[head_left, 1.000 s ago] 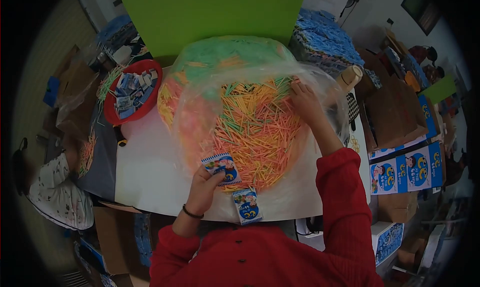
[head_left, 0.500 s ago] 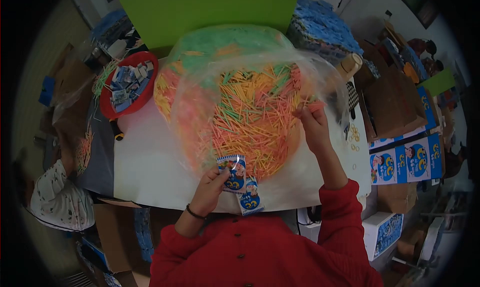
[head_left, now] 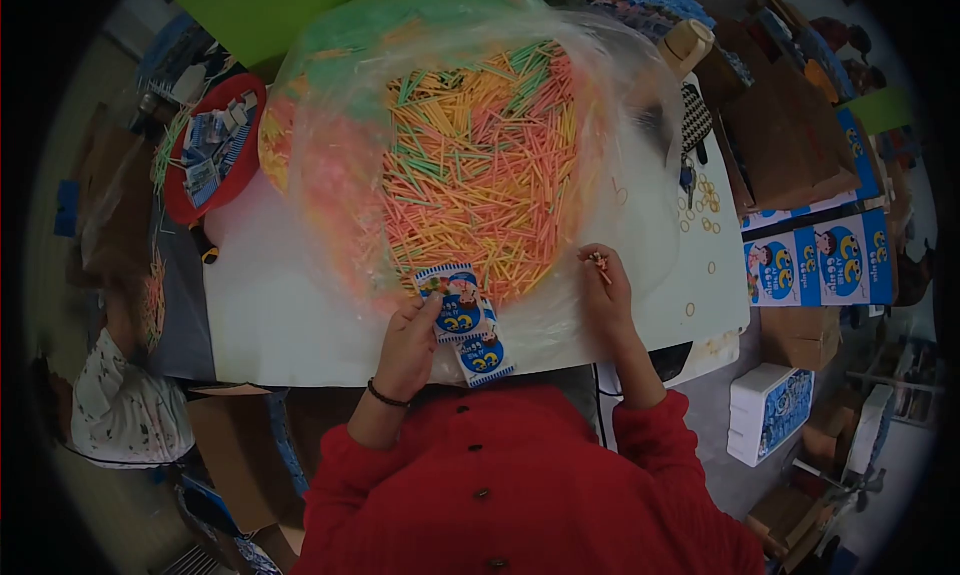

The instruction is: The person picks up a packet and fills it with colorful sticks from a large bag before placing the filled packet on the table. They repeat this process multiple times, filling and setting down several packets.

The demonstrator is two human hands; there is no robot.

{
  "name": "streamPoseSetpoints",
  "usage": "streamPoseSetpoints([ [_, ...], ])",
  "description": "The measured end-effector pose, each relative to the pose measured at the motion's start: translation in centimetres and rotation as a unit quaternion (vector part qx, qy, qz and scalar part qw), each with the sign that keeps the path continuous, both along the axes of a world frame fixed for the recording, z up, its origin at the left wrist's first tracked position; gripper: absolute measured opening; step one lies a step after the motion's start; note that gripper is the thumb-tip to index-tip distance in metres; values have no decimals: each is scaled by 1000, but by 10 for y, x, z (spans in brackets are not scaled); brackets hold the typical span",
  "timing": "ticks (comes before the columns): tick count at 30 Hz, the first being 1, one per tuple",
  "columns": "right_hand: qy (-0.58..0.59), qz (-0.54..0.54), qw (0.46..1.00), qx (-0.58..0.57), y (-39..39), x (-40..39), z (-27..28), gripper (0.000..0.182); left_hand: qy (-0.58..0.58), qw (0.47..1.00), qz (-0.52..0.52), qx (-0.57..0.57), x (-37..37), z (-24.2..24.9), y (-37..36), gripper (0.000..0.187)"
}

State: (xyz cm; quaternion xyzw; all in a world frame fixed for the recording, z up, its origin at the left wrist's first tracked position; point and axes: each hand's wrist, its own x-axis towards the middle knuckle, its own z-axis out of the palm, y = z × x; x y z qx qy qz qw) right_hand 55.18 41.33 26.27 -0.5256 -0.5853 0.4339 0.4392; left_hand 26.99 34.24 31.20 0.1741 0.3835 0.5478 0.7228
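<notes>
My left hand (head_left: 408,347) pinches the edge of a blue and white printed packet (head_left: 458,310) at the near side of a large clear plastic bag (head_left: 335,185). A second such packet (head_left: 484,355) hangs just below the first, touching it. The open bag is full of thin pink, yellow and green sticks (head_left: 480,165). To the right of the packets, my right hand (head_left: 606,287) is closed around a small bunch of short sticks (head_left: 600,263), whose ends show at the fingertips.
A red basin (head_left: 240,175) of small packets stands at the left. Rubber bands (head_left: 705,200), keys (head_left: 687,175) and a beige cup (head_left: 686,45) lie to the right. Printed cartons (head_left: 845,260) are stacked beyond the table (head_left: 270,315). A co-worker's patterned sleeve (head_left: 125,400) shows at left.
My right hand has come back from the bag's right side toward me, with stick ends now showing in it. The view has shifted, and my left hand still holds the packet.
</notes>
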Motion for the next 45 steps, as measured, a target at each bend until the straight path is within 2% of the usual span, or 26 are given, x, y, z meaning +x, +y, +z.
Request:
streamPoseSetpoints([
  [3, -12, 23, 1000, 2, 1, 6, -3, 16, 18, 1000, 6, 21, 2, 0, -3, 20],
  [4, 21, 19, 1000, 7, 3, 5, -4, 15, 24, 999, 18, 20, 3, 0, -4, 20],
  [6, 219, -93, 969, -71, 7, 6, 1, 12, 68, 997, 38, -8, 3, 2, -3, 18],
  [7, 226, -79, 968, -78, 8, 4, 5, 12, 52, 997, 58, -21, 5, 6, -1, 17],
  [9, 112, -117, 987, -2, 6, 3, 10, 13, 55, 996, 66, -17, 1, 1, 0, 18],
  [11, 75, -84, 994, -8, -1, 4, 9, 13, 52, 997, 60, -6, -3, -1, 2, 19],
  [13, -85, 1, 996, -3, -6, 7, 10, 14, -34, 997, 66, -22, -2, 1, 5, 22],
  [14, -86, 2, 996, -3, -6, 7, 10, 14, -35, 997, 67, -22, -2, 0, 5, 22],
  [16, 50, -29, 998, -16, -5, 2, 18, 15, -9, 998, 60, -2, -4, -4, 3, 25],
  [17, 50, -26, 998, -17, -6, -2, 23, 15, -9, 998, 64, -3, -4, -4, 4, 25],
  [19, 338, 36, 939, -54, -18, -31, 54, 16, 19, 999, -10, 25, -4, -6, 3, 25],
  [21, 393, 131, 898, -149, -33, -68, 85, 16, 22, 997, -57, 45, -5, -20, -2, 27],
  [23, 359, 199, 894, -180, -40, -95, 80, 16, 24, 991, -109, 73, 3, -22, -3, 28],
  [25, 340, 219, 894, -191, -37, -98, 69, 16, 50, 998, 8, 46, 17, -11, -6, 26],
  [26, 320, 247, 891, -208, -35, -100, 67, 16, 50, 998, 9, 48, 14, -4, -4, 26],
  [27, 320, 252, 889, -209, -32, -99, 67, 16, 91, 993, 19, 79, 7, 3, -5, 24],
  [29, 453, 244, 839, -177, -31, -94, 67, 16, 134, 985, 34, 103, -7, 2, -10, 22],
  [31, 473, 229, 836, -159, -25, -94, 75, 16, 296, 943, -19, 152, -15, -5, -13, 18],
  [32, 492, 210, 834, -134, -22, -93, 80, 16, 295, 943, -18, 150, -14, -6, -15, 18],
  [34, 491, 207, 836, -133, -21, -95, 87, 16, 310, 931, 2, 194, -6, 5, -13, 18],
  [36, 491, 206, 837, -130, -23, -97, 88, 16, 280, 948, 4, 154, -1, 7, -13, 18],
  [38, 424, 315, 830, -177, -29, -99, 88, 17, 249, 962, 9, 111, 0, 4, -13, 19],
  [39, 424, 316, 830, -177, -32, -103, 87, 17, 119, 990, 19, 70, 1, 2, -12, 16],
  [40, 341, 303, 875, -160, -37, -110, 85, 16, -14, 999, 28, 27, 1, 1, -10, 14],
  [41, 256, 286, 912, -142, -40, -113, 83, 15, -14, 999, 27, 27, 3, 2, -12, 14],
  [45, 310, 277, 894, -167, -43, -107, 78, 15, 99, 992, 41, 62, 2, 12, -15, 15],
])
